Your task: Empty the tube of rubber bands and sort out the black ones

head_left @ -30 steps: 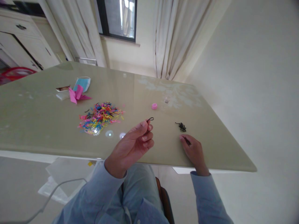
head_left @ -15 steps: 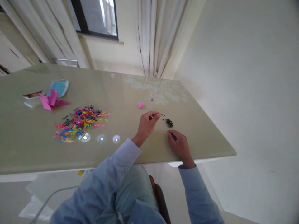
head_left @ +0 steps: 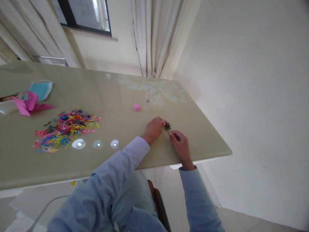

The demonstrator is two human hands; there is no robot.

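Two hands meet at a small black tangle

From where I stand, a sorted-looking bunch of black bands (head_left: 167, 126) sits on the right side of the tabletop (head_left: 116, 161), between the two hands; the big mixed heap (head_left: 70, 127) lies well apart to the left, its colours all jumbled; dark strands show in it, and one black piece (head_left: 47, 123) lies at its edge, so the separation of black from colour looks partial to me.

The left hand (head_left: 154, 129) reaches the bunch's near left side, fingers bent; how far they are open, or what they grip, I can't tell; the right hand (head_left: 180, 143) has thumb and forefinger tips brought together just beside the bunch; whether anything thin is pinched there is too small to make out; beyond them sits a pink round thing (head_left: 136, 107).
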